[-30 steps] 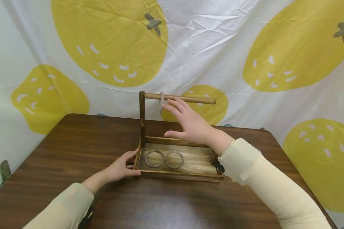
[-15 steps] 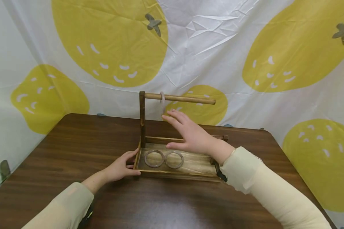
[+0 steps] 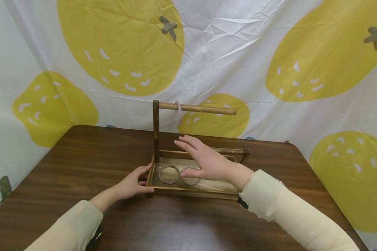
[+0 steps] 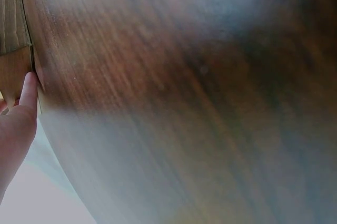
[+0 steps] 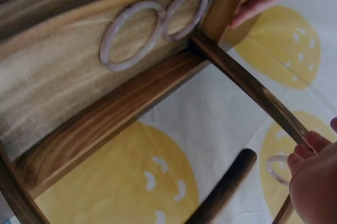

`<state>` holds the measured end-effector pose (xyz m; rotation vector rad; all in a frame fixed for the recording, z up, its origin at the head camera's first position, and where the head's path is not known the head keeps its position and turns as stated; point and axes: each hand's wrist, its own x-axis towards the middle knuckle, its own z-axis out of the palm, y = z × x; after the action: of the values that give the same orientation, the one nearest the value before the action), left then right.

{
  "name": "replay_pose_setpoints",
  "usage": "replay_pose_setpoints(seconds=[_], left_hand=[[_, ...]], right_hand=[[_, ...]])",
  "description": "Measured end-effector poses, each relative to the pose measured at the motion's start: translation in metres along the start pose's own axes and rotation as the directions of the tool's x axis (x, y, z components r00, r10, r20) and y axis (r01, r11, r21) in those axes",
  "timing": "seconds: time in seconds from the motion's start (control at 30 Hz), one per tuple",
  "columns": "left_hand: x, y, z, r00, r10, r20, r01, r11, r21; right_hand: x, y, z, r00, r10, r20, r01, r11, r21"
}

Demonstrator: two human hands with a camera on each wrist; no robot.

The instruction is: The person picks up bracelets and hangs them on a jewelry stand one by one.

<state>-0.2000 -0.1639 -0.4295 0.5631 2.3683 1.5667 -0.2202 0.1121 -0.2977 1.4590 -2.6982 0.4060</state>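
A wooden tray stand (image 3: 194, 193) holds two pale bangles lying side by side, the left bangle (image 3: 159, 175) and the right bangle (image 3: 192, 184). Another bangle (image 3: 179, 116) hangs from the upper rod (image 3: 210, 109), near its post (image 3: 156, 132). My left hand (image 3: 133, 183) grips the stand's left end, thumb at the front corner and fingers at the side. Above the tray my right hand (image 3: 207, 160) hovers with fingers extended, holding nothing; its thumb overlaps the right bangle. In the right wrist view both tray bangles (image 5: 122, 66) show whole.
A lower wooden rod (image 3: 230, 151) runs along the stand's back right, partly behind my right hand. The stand sits on a dark wooden table (image 3: 163, 226). A white cloth (image 3: 238, 62) with yellow fruit prints hangs behind the table.
My right hand has come down from beside the hanging bangle to just over the tray. The hanging bangle has swung slightly. My left hand has stayed on the stand's left end.
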Motion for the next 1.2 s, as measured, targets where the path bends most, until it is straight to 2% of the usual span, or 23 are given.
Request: replay_pose_setpoints(seconds=[0.23,0.47,0.7,1.2], left_hand=[[0.000,-0.002,0.000,1.000,-0.007,-0.005,0.007,1.000,-0.002],[-0.001,0.000,0.000,1.000,-0.017,-0.001,0.017,1.000,-0.007],[-0.001,0.001,0.000,1.000,-0.016,0.000,0.016,1.000,-0.005],[0.000,-0.002,0.000,1.000,-0.012,-0.012,0.012,1.000,-0.006]], right_hand=[[-0.002,0.003,0.011,0.999,0.007,0.036,-0.006,1.000,-0.019],[-0.005,0.005,0.021,0.997,0.026,0.079,-0.027,1.000,0.010],[-0.007,0.007,0.030,0.995,0.039,0.088,-0.039,0.999,0.002],[-0.012,0.027,0.055,0.985,0.114,0.133,-0.114,0.993,-0.004]])
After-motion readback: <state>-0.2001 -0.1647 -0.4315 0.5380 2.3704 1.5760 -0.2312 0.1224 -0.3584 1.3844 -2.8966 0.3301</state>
